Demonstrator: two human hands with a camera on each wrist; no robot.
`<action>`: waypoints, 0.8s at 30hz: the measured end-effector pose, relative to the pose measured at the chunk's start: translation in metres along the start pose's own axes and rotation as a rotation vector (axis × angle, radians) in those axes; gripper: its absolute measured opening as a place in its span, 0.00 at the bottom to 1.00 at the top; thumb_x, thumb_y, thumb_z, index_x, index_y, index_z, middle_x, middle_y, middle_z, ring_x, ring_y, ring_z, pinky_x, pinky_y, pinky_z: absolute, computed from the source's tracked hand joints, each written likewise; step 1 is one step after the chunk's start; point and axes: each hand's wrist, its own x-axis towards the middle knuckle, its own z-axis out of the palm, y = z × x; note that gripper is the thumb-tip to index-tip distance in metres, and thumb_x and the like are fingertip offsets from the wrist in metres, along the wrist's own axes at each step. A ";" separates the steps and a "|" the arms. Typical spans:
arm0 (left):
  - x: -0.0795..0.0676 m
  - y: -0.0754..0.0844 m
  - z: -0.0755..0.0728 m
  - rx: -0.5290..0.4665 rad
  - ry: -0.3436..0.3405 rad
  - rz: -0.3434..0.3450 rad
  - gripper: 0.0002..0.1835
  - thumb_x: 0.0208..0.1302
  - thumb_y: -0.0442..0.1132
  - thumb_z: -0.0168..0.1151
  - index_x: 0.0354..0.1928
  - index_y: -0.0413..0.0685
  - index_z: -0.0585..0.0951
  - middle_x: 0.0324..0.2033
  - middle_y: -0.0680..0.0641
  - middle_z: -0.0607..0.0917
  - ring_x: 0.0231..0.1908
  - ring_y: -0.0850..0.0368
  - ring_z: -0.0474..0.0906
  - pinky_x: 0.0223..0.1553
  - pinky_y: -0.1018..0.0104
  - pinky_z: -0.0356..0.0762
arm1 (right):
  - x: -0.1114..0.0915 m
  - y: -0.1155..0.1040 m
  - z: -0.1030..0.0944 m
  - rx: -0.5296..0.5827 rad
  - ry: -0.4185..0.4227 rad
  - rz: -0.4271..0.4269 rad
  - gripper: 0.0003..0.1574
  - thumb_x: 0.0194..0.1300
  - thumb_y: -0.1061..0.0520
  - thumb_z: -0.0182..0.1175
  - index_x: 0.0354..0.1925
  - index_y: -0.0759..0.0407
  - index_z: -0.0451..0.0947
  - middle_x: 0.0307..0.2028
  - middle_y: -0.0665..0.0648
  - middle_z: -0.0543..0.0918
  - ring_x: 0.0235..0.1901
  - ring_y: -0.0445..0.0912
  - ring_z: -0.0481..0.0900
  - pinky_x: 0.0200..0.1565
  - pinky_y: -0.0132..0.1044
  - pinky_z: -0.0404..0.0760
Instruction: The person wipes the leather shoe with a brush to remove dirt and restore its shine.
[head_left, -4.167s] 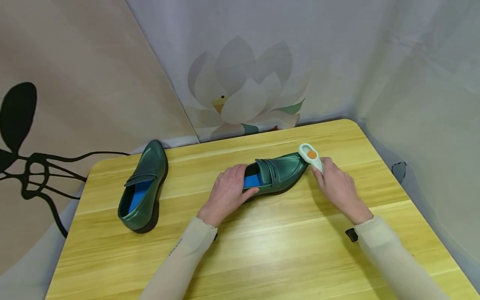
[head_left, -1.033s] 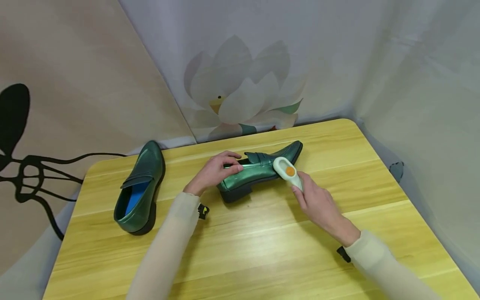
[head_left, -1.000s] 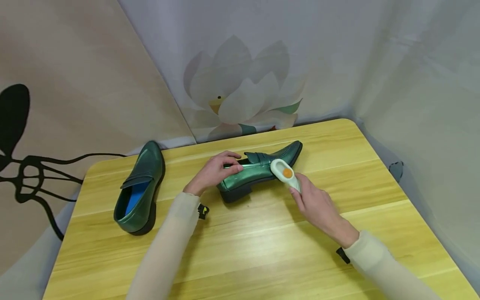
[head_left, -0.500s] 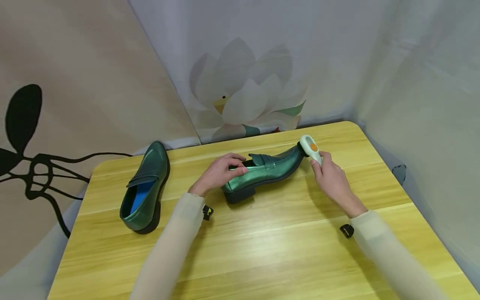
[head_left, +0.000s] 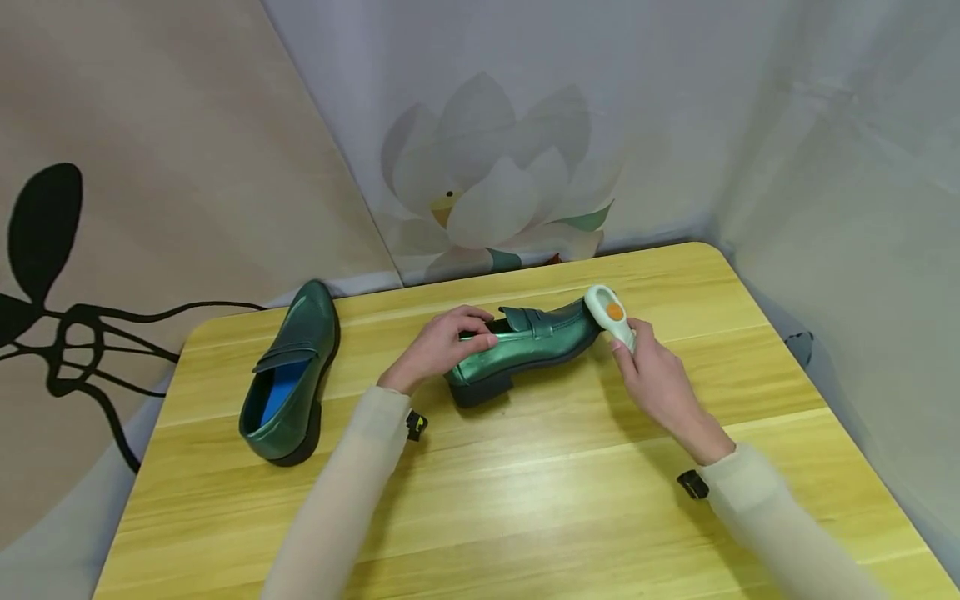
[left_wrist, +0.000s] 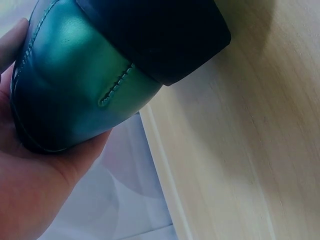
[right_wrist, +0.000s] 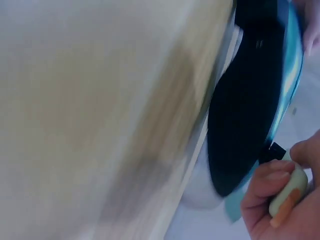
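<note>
A dark green loafer [head_left: 521, 348] is tilted on its side above the middle of the table, its outer side and black heel towards me. My left hand [head_left: 435, 346] grips it at the heel end by the opening; the left wrist view shows the loafer's heel counter [left_wrist: 70, 85] against the palm. My right hand [head_left: 663, 379] holds a pale green shoe brush [head_left: 606, 304] with an orange spot, its head over the toe. In the right wrist view, the dark bristles [right_wrist: 274, 151] sit beside the toe's edge, and the black sole [right_wrist: 245, 110] faces the camera.
The matching green loafer [head_left: 303, 321] with a blue insole stands upright at the table's left, toe towards the back. The wooden table [head_left: 525, 500] ends at a curtain [head_left: 645, 100] with a printed flower behind. Another curtain hangs along the right.
Since the first frame, the left hand has rolled the loafer to show its side. The brush went from the loafer's middle out to the toe, then slightly back left over it.
</note>
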 end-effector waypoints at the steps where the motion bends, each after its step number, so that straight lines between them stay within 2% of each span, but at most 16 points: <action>1: 0.000 0.000 0.000 0.004 -0.001 0.000 0.12 0.74 0.47 0.65 0.43 0.47 0.90 0.64 0.46 0.80 0.65 0.46 0.73 0.65 0.48 0.70 | -0.005 -0.005 0.003 -0.005 -0.004 -0.025 0.31 0.82 0.52 0.51 0.68 0.75 0.61 0.32 0.65 0.80 0.25 0.54 0.76 0.25 0.48 0.75; 6: 0.000 0.001 -0.001 0.017 0.005 -0.002 0.12 0.74 0.47 0.65 0.43 0.47 0.90 0.63 0.46 0.80 0.65 0.46 0.74 0.66 0.48 0.70 | -0.019 -0.031 0.012 -0.008 -0.041 -0.140 0.31 0.81 0.52 0.54 0.68 0.72 0.62 0.42 0.70 0.83 0.31 0.56 0.80 0.31 0.53 0.81; 11: -0.001 0.003 0.001 0.042 0.002 0.012 0.12 0.74 0.47 0.65 0.42 0.47 0.90 0.63 0.45 0.80 0.64 0.45 0.74 0.65 0.47 0.70 | -0.014 -0.037 0.013 -0.040 -0.016 -0.185 0.28 0.80 0.53 0.55 0.66 0.72 0.65 0.40 0.68 0.83 0.28 0.55 0.79 0.27 0.50 0.79; 15: -0.002 0.005 0.002 0.037 -0.003 0.005 0.12 0.74 0.47 0.65 0.41 0.48 0.90 0.64 0.45 0.80 0.65 0.45 0.74 0.65 0.47 0.70 | -0.001 -0.025 0.007 -0.066 -0.013 -0.135 0.28 0.81 0.53 0.53 0.66 0.73 0.65 0.35 0.67 0.82 0.25 0.55 0.78 0.23 0.49 0.75; 20: -0.002 0.007 0.003 0.062 -0.011 0.013 0.12 0.75 0.48 0.64 0.41 0.49 0.90 0.64 0.46 0.79 0.64 0.46 0.74 0.65 0.47 0.71 | 0.019 -0.001 -0.006 -0.081 -0.007 -0.010 0.31 0.83 0.50 0.48 0.67 0.76 0.64 0.31 0.68 0.80 0.24 0.56 0.76 0.22 0.48 0.72; 24: -0.002 0.008 0.004 0.093 -0.016 0.037 0.12 0.75 0.48 0.63 0.41 0.50 0.90 0.64 0.46 0.80 0.64 0.47 0.75 0.64 0.48 0.71 | 0.028 0.013 -0.016 -0.089 -0.009 0.080 0.33 0.84 0.49 0.45 0.68 0.77 0.62 0.27 0.65 0.77 0.21 0.55 0.74 0.20 0.46 0.69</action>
